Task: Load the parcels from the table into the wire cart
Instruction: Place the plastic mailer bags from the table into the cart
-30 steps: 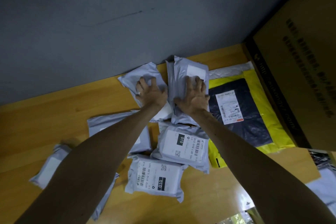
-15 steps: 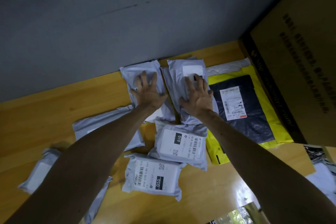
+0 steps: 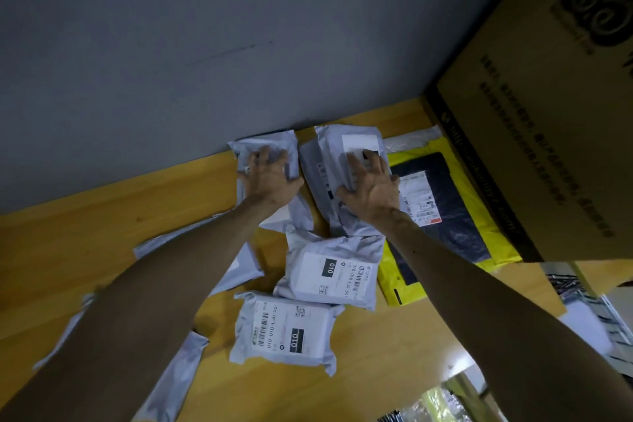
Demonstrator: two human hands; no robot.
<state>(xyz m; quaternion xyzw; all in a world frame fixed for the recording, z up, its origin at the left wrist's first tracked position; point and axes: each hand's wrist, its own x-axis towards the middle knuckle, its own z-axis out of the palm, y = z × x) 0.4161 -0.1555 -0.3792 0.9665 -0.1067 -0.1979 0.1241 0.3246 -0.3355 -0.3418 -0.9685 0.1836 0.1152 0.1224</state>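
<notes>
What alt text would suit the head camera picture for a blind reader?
A person's left hand grips a grey parcel and the right hand lies spread on the neighbouring parcel, both against a grey wall. More grey parcels and a yellow mailer lie on the wooden table, beside a cardboard box.

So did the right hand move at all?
Yes, a little. The right hand slid rightward toward the yellow parcel: its little-finger side now meets that parcel's white label, where a gap showed before.
</notes>
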